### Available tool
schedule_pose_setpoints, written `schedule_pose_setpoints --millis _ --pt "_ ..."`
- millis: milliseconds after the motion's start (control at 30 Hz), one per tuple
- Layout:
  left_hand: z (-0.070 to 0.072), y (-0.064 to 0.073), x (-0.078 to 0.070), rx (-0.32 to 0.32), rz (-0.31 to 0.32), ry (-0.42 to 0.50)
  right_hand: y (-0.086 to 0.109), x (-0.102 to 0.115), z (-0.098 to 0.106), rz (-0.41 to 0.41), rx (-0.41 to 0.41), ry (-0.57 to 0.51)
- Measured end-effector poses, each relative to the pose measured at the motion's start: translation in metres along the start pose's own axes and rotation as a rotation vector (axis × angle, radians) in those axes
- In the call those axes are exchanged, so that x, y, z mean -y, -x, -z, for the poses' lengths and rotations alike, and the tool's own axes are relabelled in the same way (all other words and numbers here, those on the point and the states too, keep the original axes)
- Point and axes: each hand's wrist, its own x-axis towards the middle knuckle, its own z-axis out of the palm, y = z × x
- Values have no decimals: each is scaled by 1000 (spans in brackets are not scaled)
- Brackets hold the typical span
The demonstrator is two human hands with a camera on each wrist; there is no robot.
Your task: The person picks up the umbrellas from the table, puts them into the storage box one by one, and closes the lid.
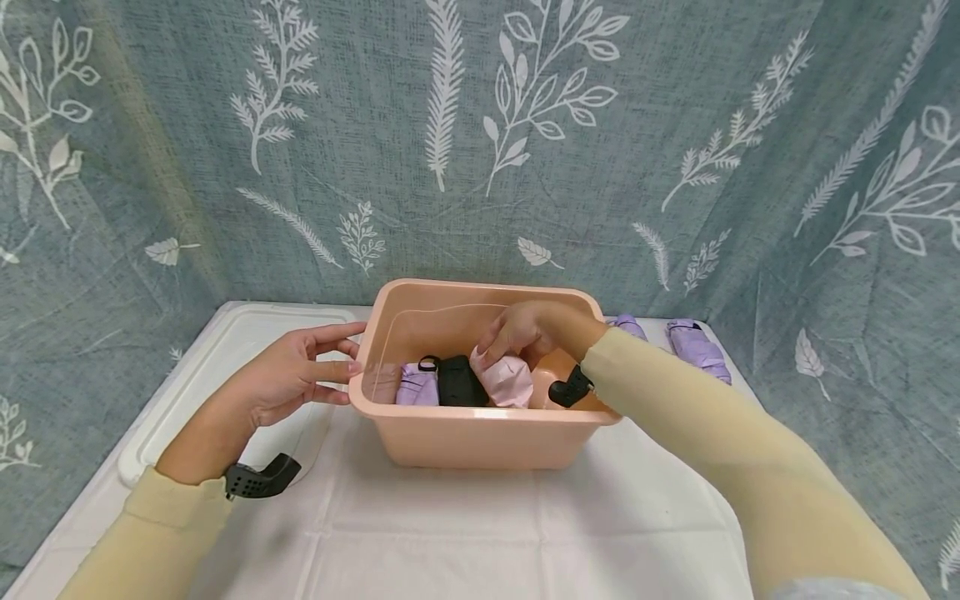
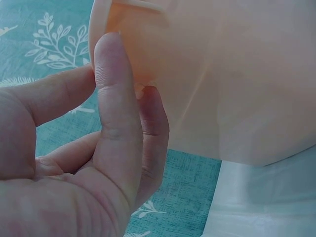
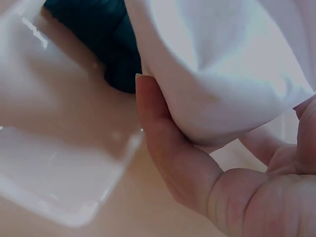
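Note:
A peach plastic bin [image 1: 480, 437] stands on the white-covered table. My left hand [image 1: 292, 371] touches the outside of its left rim, thumb and fingers spread; the left wrist view shows the fingertips against the bin's wall [image 2: 222, 98]. Inside the bin my right hand [image 1: 521, 329] holds a pale pink fabric bundle [image 1: 506, 382], thumb on its near side. In the right wrist view the pink bundle [image 3: 232, 64] covers part of the fingers. Left of it in the bin lie a dark fabric bundle with a loop [image 1: 460, 383] and a light purple fabric bundle [image 1: 417, 386].
A white lid [image 1: 240, 350] lies flat at the left, partly under my left arm. Behind my right forearm, on the table's right, are a purple rolled bundle [image 1: 697, 348] and another purple bundle [image 1: 628, 325]. A leaf-patterned curtain [image 1: 420, 150] hangs behind the table.

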Motion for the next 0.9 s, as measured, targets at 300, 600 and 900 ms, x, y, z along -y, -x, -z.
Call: schedule_pose_setpoints --millis 300,600,900 --pt "-1 -1 0 7 -3 8 -7 -14 -1 63 23 43" --pt "-1 0 0 5 -2 -2 -11 -19 -1 19 -19 140" --pt "-1 -1 2 8 -12 11 -12 -21 -2 -32 -22 228"
